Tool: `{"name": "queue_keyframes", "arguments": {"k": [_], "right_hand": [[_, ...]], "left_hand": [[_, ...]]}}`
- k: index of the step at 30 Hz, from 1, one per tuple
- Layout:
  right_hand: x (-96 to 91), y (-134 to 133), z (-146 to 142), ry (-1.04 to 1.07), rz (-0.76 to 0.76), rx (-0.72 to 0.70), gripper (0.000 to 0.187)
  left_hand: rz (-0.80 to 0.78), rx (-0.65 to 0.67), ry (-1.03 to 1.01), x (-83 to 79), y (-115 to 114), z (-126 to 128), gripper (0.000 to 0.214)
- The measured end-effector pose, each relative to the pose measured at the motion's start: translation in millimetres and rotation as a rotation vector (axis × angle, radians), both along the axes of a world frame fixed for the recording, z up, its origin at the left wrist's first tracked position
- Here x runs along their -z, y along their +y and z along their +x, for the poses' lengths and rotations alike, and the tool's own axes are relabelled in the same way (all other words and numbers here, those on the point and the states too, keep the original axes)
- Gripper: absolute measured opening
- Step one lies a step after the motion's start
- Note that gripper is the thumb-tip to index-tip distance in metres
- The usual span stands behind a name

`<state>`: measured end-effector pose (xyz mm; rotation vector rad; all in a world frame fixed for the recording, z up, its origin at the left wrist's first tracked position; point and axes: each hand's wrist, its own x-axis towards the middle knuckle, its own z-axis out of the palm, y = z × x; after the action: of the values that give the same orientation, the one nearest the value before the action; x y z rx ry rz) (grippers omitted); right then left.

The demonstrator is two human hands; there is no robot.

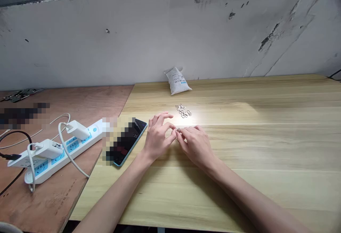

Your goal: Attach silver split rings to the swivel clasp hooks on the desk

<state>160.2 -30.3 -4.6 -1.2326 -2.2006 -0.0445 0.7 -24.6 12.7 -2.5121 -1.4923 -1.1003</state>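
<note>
My left hand (157, 137) and my right hand (195, 144) meet over the light wooden table (239, 147), fingertips pinched together on a small metal clasp (178, 130). Each hand has its other fingers curled or lifted. A little beyond them, in a bright patch of light, lies a small pile of several metal clasps (183, 110). Further back near the wall stands a small white bag (177, 80), apart from both hands.
A phone with a blue edge (129, 141) lies left of my left hand. A white power strip (57, 147) with chargers and cables rests on the brown board (80, 105) at left. The grey wall (160, 41) closes off the back.
</note>
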Motion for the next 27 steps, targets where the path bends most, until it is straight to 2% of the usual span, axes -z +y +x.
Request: {"name": "queue_keyframes", "arguments": {"k": [5, 10, 15, 18, 21, 24, 27], "right_hand": [[-3.1, -3, -3, -0.065, 0.027, -0.038, 0.026], [-6.2, 19, 29, 0.004, 0.059, 0.015, 0.023], [-1.1, 35, 53, -0.161, -0.090, -0.093, 0.021], [-0.8, 35, 55, -0.143, -0.173, -0.193, 0.020], [-1.0, 35, 54, -0.085, -0.206, -0.232, 0.021], [1.4, 41, 57, -0.020, -0.234, -0.195, 0.023], [4.5, 49, 60, 0.057, -0.294, -0.101, 0.023]], "left_hand": [[-0.005, -0.016, 0.037, -3.4, 5, -7, 0.007], [-0.067, 0.039, 0.195, -4.1, 15, -28, 0.008], [-0.128, 0.097, 0.294, -0.5, 19, -36, 0.009], [-0.167, 0.123, 0.270, 1.7, 19, -34, 0.010], [-0.206, 0.111, 0.213, 5.3, 17, -29, 0.011], [-0.219, 0.127, 0.234, 10.2, 15, -23, 0.023], [-0.195, 0.142, 0.298, 13.2, 14, -18, 0.025]]}}
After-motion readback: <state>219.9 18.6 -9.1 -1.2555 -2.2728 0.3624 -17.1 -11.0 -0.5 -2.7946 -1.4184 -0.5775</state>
